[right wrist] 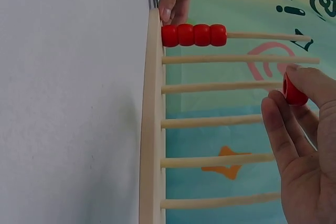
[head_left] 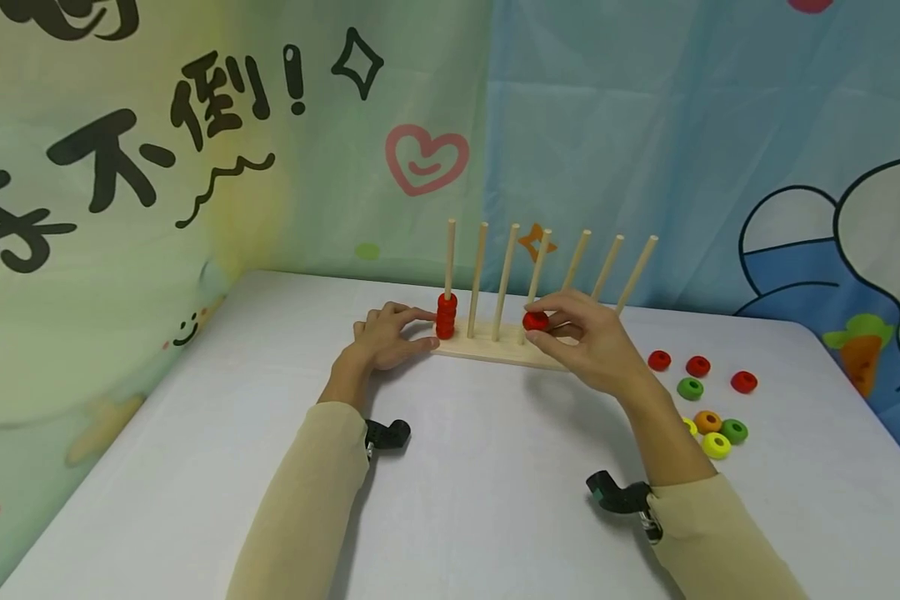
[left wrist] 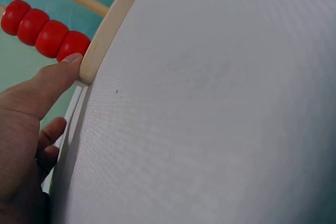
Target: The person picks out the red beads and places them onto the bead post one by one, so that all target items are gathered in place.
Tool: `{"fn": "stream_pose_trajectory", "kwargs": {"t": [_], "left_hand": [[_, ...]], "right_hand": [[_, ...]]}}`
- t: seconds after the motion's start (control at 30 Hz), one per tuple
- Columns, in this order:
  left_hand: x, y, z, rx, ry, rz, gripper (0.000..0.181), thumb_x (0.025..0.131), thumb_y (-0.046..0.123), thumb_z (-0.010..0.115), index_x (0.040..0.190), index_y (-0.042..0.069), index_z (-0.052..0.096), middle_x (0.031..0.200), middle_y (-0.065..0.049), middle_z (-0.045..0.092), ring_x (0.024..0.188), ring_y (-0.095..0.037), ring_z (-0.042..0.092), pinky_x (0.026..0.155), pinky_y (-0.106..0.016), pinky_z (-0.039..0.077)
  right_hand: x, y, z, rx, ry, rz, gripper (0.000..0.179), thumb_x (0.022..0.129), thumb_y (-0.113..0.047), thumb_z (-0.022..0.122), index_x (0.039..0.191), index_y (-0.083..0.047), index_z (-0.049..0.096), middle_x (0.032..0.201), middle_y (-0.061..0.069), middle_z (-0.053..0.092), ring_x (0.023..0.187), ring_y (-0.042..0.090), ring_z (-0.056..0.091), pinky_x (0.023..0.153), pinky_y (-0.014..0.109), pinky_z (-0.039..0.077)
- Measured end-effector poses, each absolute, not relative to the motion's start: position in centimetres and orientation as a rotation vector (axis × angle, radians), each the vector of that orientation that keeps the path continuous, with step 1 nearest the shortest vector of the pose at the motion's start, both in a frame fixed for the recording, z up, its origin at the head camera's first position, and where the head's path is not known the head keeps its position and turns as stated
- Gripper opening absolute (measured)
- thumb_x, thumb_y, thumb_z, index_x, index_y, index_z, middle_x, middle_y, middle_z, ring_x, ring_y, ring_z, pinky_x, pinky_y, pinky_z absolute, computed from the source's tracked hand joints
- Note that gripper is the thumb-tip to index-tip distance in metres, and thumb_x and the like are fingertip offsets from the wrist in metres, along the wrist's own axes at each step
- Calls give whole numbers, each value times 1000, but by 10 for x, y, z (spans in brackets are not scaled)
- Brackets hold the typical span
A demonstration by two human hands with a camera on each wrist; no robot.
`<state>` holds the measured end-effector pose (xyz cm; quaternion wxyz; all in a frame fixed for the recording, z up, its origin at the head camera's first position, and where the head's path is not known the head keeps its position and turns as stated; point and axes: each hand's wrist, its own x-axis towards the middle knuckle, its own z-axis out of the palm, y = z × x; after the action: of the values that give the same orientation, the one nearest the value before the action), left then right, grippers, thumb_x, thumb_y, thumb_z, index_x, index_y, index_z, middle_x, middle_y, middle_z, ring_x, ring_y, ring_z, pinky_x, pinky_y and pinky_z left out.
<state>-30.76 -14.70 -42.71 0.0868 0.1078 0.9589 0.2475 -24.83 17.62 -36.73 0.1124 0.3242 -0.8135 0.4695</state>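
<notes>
A wooden peg stand (head_left: 506, 353) with a row of upright pegs stands on the table. Several red beads (head_left: 446, 317) are stacked on its leftmost peg. My left hand (head_left: 392, 337) grips the left end of the base, thumb at the front corner and index finger toward the back, beside the stack. In the left wrist view the thumb (left wrist: 55, 80) touches the base next to the lowest bead. Between thumb and fingertips, my right hand (head_left: 588, 342) pinches a single red bead (right wrist: 295, 90). That bead is off the pegs, in front of them; its hole shows in the right wrist view.
Loose beads lie right of the stand: red ones (head_left: 697, 367), green ones (head_left: 691, 388), an orange one (head_left: 708, 422) and yellow ones (head_left: 716, 445). The right forearm partly covers one yellow bead. A printed cloth (head_left: 607, 108) hangs behind the white table (head_left: 465, 483).
</notes>
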Motion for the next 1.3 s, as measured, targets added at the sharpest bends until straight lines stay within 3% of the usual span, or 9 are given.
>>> {"fn": "stream_pose_trajectory", "kwargs": {"t": [0.33, 0.67, 1.3], "left_hand": [[-306, -147, -425, 317, 2852, 753, 55, 94, 60, 60, 146, 41, 55, 158, -7, 38, 140, -37, 33, 106, -57, 27], [-307, -148, -426, 328, 2857, 732, 55, 95, 61, 59, 146, 42, 54, 159, -7, 37, 140, -37, 34, 106, -56, 27], [-308, -146, -426, 297, 2857, 734, 55, 94, 61, 60, 145, 42, 55, 158, -7, 38, 140, -37, 34, 106, -56, 28]], "right_hand": [[-249, 160, -370, 959, -2402, 1386, 33, 90, -2, 77, 122, -9, 71, 112, 6, 67, 91, 19, 72, 87, 20, 56], [-252, 144, -369, 987, -2305, 1463, 34, 89, 3, 77, 121, -1, 67, 110, 9, 65, 92, 23, 70, 88, 22, 56], [-260, 116, -362, 1027, -2207, 1511, 34, 90, 5, 74, 123, -2, 68, 116, 12, 63, 96, 26, 72, 86, 26, 58]]}}
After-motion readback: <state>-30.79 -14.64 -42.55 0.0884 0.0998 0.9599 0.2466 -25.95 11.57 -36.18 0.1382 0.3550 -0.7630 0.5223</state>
